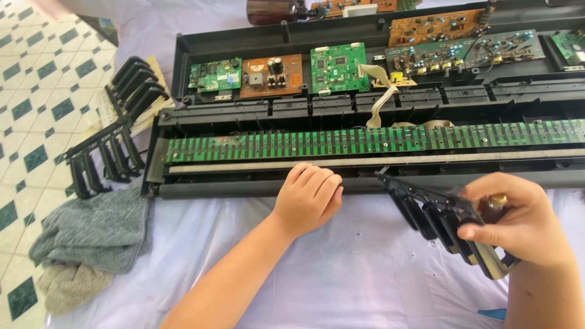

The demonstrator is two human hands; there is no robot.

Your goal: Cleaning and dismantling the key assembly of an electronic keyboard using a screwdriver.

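A strip of black keyboard keys (448, 222), several joined side by side on one plastic bar, sat at the lower right of the frame, tilted so its bar end pointed up-left toward the keyboard chassis and its key tips ran down to the right. It was held clear of the white cloth (its far end partly hidden in the grip). The opened keyboard chassis (256, 186), long, dark and flat, stretched across the middle of the frame, its key bed bare along the near side, with a green contact strip (365, 141) running its length.
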